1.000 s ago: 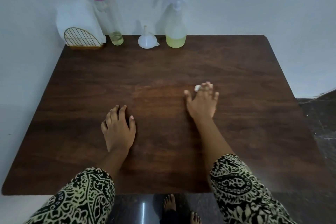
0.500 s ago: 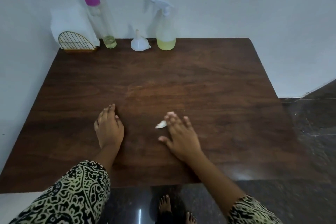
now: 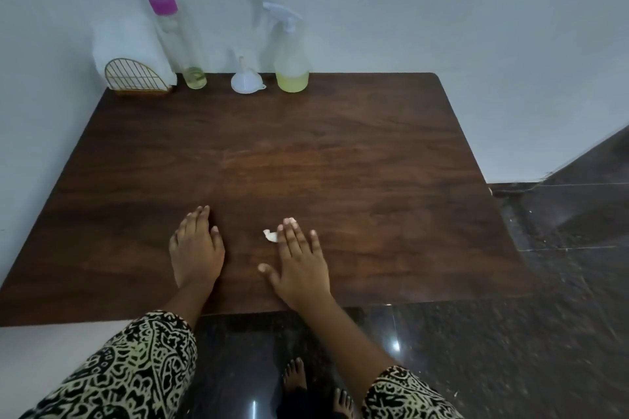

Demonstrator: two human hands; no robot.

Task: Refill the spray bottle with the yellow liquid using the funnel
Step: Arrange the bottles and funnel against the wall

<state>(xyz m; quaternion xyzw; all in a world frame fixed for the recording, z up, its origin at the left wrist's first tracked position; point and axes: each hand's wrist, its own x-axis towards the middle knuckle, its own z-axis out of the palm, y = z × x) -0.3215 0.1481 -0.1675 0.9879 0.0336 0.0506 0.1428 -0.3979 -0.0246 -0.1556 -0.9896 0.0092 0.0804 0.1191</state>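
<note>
A clear spray bottle [image 3: 291,54] with a white trigger head stands at the table's far edge, yellow liquid filling its bottom. Left of it a small white funnel [image 3: 246,80] lies mouth down. Further left stands a tall clear bottle [image 3: 178,44] with a pink cap and a little yellow liquid at its base. My left hand [image 3: 196,247] rests flat on the table near the front. My right hand [image 3: 299,258] lies flat beside it, fingers straight, with a small white scrap of tissue [image 3: 271,235] under its index fingertip.
A gold wire napkin holder [image 3: 134,76] with white tissues stands at the far left corner. The dark wooden table [image 3: 340,153] sits against a white wall. Dark tiled floor lies to the right, and bare feet show below the front edge.
My right hand has slid the white scrap from mid-table back toward the front edge. My left hand has stayed nearly still. The view has pulled back.
</note>
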